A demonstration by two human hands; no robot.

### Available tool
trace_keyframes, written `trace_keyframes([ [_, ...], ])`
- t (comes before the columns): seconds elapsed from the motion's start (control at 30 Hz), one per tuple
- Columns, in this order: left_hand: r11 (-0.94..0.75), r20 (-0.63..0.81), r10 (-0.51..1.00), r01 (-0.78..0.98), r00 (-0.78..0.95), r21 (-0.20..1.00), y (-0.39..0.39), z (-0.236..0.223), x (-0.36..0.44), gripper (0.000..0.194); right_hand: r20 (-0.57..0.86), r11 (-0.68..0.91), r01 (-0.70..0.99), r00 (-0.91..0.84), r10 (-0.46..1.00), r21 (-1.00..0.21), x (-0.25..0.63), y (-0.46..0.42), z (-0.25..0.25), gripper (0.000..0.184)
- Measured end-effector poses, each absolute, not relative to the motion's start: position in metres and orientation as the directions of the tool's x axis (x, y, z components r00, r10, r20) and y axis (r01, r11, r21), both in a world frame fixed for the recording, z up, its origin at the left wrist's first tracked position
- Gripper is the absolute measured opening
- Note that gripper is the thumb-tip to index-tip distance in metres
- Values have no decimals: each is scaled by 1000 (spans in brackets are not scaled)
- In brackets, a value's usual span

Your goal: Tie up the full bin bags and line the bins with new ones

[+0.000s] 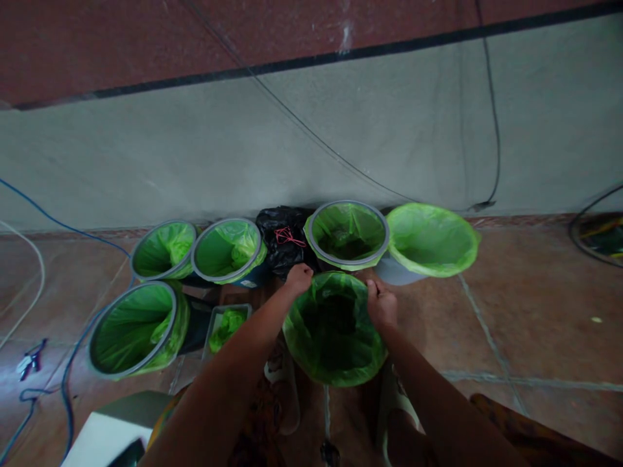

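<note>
A bin lined with a green plastic bag (333,337) stands on the floor right in front of me. My left hand (298,279) is closed on the bag's edge at the far left of the rim. My right hand (381,305) is closed on the bag's edge at the far right of the rim. Both forearms reach forward over my legs.
Several more green-lined bins stand along the wall: two at the left (165,250) (228,250), a larger one (134,327) nearer me, and two at the right (348,233) (431,239). A black bag (282,237) sits between them. Blue cables (63,370) trail on the tiled floor at left.
</note>
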State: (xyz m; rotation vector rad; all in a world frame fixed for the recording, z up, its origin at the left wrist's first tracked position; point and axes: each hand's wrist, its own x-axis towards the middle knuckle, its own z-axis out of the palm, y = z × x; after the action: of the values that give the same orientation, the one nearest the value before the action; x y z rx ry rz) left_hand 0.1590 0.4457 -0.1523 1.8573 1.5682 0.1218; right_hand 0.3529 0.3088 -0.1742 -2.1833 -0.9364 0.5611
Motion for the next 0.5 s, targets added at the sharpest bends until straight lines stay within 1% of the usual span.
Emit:
trace_keyframes([
  [0.1,-45,-329,911,851,250,523,449,-151,156,26,-107,-489,454,642,760,-745,352,308,-174,57],
  [0.2,-81,-315,902,834,294,546,450,-151,155,24,-76,-452,468,626,776,-760,350,306,-173,60],
  [0.33,-90,-370,859,816,354,571,449,-152,159,23,-67,-451,506,608,791,-735,349,305,-174,67],
  [0.4,-107,-389,847,833,362,543,449,-152,161,22,-68,-461,516,610,789,-722,350,306,-177,68],
  [0.5,-184,-365,848,859,384,477,452,-151,164,17,-56,-451,517,610,790,-728,351,307,-181,64],
])
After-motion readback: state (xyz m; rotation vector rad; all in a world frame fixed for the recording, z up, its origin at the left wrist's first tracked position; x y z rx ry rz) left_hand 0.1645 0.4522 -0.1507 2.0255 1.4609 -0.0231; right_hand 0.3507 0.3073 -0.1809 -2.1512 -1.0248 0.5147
